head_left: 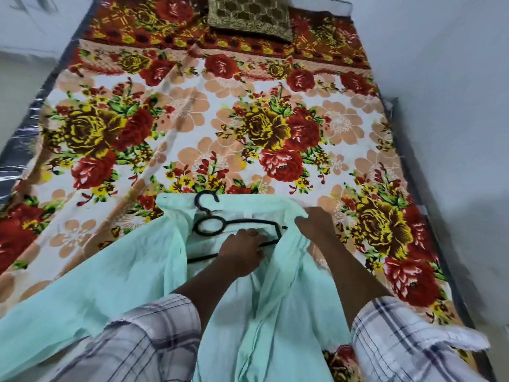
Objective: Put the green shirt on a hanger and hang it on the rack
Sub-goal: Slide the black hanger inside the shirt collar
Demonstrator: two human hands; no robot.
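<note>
Your shirt (110, 285) is pale green and lies spread open at the near edge of the bed, on the flowered sheet (192, 119), with its lower part trailing toward you between your arms. The black hanger (248, 221) lies flat inside the open front of the shirt, its curved top toward the far side of the bed and sticking out just past the collar edge.

Your left hand (242, 252) rests right on the hanger. Its fingers (254, 235) are curled together over the lower bar, which runs under your palm and comes out on both sides. The right end of the hanger sits just beyond those fingertips, close to your other hand.

Your right hand (311, 220) is at the right shoulder of the shirt. Its fingers (300, 220) are bunched tight on the cloth, holding that edge up just beside the hanger's right tip.

Both your arms wear checked sleeves (154, 334). A brown and gold cushion (248, 17) sits at the far end of the bed, well away from the shirt.
</note>
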